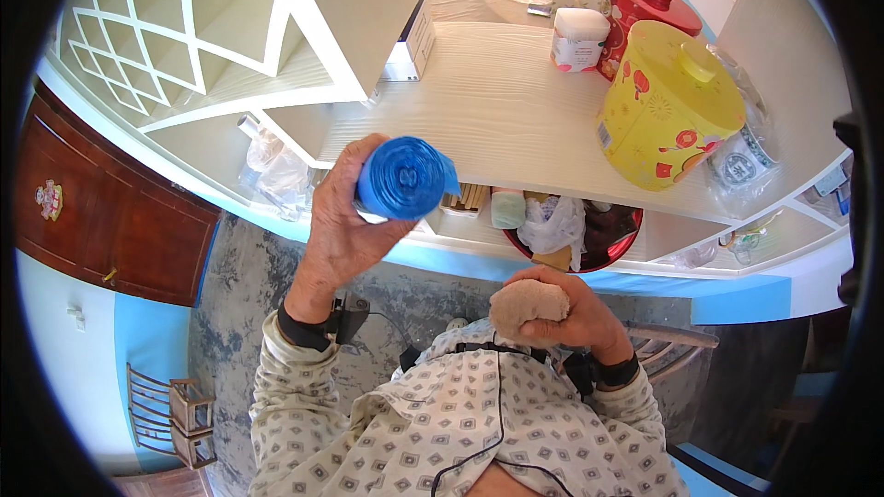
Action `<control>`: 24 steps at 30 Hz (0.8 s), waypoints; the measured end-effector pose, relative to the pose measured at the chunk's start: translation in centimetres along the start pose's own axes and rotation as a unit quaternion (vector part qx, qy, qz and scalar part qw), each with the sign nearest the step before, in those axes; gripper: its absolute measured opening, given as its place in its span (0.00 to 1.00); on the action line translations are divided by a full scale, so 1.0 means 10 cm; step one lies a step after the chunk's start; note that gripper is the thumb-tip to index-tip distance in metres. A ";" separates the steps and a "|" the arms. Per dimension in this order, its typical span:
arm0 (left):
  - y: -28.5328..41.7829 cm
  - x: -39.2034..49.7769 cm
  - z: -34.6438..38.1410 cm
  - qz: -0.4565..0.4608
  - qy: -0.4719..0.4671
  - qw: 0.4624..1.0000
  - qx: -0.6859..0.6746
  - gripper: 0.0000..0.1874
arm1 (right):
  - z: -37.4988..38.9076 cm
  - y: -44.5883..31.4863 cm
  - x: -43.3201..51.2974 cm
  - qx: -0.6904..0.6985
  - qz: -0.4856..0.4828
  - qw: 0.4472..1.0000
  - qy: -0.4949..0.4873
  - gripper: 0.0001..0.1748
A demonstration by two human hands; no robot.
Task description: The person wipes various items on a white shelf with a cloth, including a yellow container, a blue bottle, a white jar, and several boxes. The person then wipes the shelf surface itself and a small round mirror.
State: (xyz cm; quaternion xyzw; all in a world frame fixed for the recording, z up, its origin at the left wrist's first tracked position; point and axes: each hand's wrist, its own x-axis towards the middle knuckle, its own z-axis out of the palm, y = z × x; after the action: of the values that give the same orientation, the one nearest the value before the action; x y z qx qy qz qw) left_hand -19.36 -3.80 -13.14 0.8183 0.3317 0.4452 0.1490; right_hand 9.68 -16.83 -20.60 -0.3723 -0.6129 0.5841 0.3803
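My left hand (349, 214) grips a roll of blue plastic bags (404, 178), its coiled end facing up at me and a loose flap at the right. It is held in front of the cabinet's cream wood-grain shelf (476, 110). Lower and to the right, close to my body, my right hand (580, 310) is closed around a bunched beige cloth (525, 310). Below the shelf edge, a red round tray (615, 241) holds a crumpled white plastic bag (552, 224). A pale green and pink roll (508, 207) stands beside it.
A yellow lidded canister (666, 107), a red lidded tin (652, 3) and a white plastic jar (580, 40) stand on the shelf's right side. A white box (411, 45) sits by the upright panel. Lattice shelving (200, 21) rises at left; wooden chairs (169, 414) are on the floor.
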 end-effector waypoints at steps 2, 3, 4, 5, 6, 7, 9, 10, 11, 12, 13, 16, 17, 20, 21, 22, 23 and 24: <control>-0.09 0.00 -0.04 -0.008 0.012 1.000 0.028 0.42 | 0.01 -0.01 0.02 -0.007 -0.006 1.000 -0.003 0.31; -0.13 0.00 -0.06 -0.013 0.017 0.999 0.036 0.42 | 0.02 -0.01 0.03 0.000 -0.002 1.000 -0.004 0.31; -0.16 0.00 -0.08 -0.015 0.023 0.999 0.043 0.42 | 0.03 -0.01 0.03 0.003 0.001 1.000 -0.004 0.31; -0.19 0.01 -0.09 -0.018 0.030 0.998 0.047 0.42 | 0.04 -0.01 0.03 0.003 0.000 1.000 -0.004 0.31; -0.22 0.02 -0.12 -0.010 0.027 0.997 0.068 0.42 | 0.04 -0.01 0.03 0.005 0.006 1.000 -0.003 0.31; -0.24 0.02 -0.13 -0.006 0.027 0.997 0.072 0.42 | 0.04 0.00 0.02 0.005 0.008 1.000 -0.002 0.31; -0.26 0.04 -0.14 -0.003 0.036 0.996 0.083 0.41 | 0.05 0.00 0.02 0.008 0.012 1.000 0.003 0.31; -0.26 0.05 -0.15 0.004 0.037 0.995 0.089 0.41 | 0.04 0.01 0.02 0.013 0.016 1.000 0.006 0.31; -0.26 0.06 -0.15 0.011 0.040 0.995 0.095 0.41 | 0.05 0.01 0.01 0.013 0.019 1.000 0.006 0.32; -0.26 0.08 -0.15 0.022 0.043 0.994 0.102 0.41 | 0.04 0.01 0.02 0.005 0.024 1.000 0.005 0.32; -0.25 0.10 -0.14 -0.003 0.045 0.997 0.063 0.42 | 0.05 0.01 0.02 0.018 0.027 0.999 0.006 0.32; -0.21 0.10 -0.14 0.029 0.051 0.992 0.116 0.41 | 0.07 -0.01 0.03 0.033 0.043 0.999 0.007 0.32; -0.20 0.09 -0.15 0.011 0.046 0.993 0.104 0.42 | 0.08 -0.03 0.03 0.039 0.050 0.998 0.005 0.32; -0.18 0.05 -0.16 0.025 0.047 0.996 0.072 0.45 | 0.11 -0.06 0.05 0.040 0.048 0.998 0.009 0.31; -0.17 0.03 -0.16 0.022 0.051 0.997 0.058 0.46 | 0.12 -0.07 0.06 0.038 0.047 0.998 0.003 0.31; -0.18 0.02 -0.16 0.023 0.054 0.997 0.050 0.46 | 0.13 -0.08 0.07 0.036 0.043 0.998 0.000 0.31; -0.19 0.01 -0.15 0.023 0.053 0.997 0.042 0.46 | 0.14 -0.08 0.08 0.039 0.039 0.998 0.003 0.31; -0.20 0.00 -0.15 0.030 0.067 0.996 0.042 0.45 | 0.15 -0.09 0.09 0.040 0.042 0.998 0.005 0.31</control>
State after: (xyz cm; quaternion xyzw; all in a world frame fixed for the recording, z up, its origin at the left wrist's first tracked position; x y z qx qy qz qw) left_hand -21.42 -2.36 -13.38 0.8015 0.3352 0.4890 0.0783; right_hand 7.93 -16.73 -19.75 -0.3851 -0.5710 0.6220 0.3725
